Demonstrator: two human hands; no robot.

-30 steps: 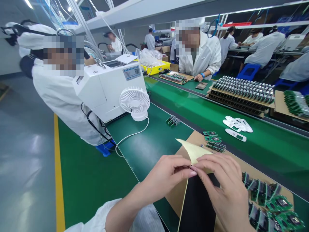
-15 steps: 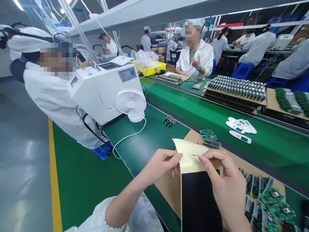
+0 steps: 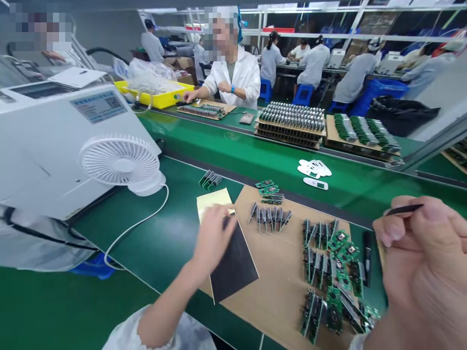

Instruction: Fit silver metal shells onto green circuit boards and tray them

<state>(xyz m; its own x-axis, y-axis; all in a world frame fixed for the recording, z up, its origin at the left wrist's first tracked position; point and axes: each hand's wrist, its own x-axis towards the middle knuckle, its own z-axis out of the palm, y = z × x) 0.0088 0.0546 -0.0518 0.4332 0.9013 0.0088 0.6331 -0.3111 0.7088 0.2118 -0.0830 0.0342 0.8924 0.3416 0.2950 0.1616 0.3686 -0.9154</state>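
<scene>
My left hand (image 3: 214, 238) is over a black sheet (image 3: 237, 265) with pale yellow backing paper (image 3: 215, 198) at its far end. Its fingers are curled and slightly blurred where they pinch the sheet near the yellow part. The sheet lies partly over brown cardboard (image 3: 270, 257) and partly over the green table. At the right edge, my right hand (image 3: 426, 257) is raised close to the camera, with a thin black strip (image 3: 404, 209) pinched between thumb and forefinger. Several circuit boards (image 3: 317, 267) stand and lie on the cardboard between my hands, and a black pen-like tool (image 3: 367, 257) lies beside them.
A white fan (image 3: 124, 165) and white machine (image 3: 47, 150) stand at left, the fan's cable along the table edge. White plastic covers (image 3: 315, 183) lie on the green strip ahead. Stacked trays of boards (image 3: 292, 121) and a co-worker (image 3: 233, 73) are across the table.
The sheet has gone from between both hands down to the table on the left. My right hand has moved away to the right with the strip. The view has turned right.
</scene>
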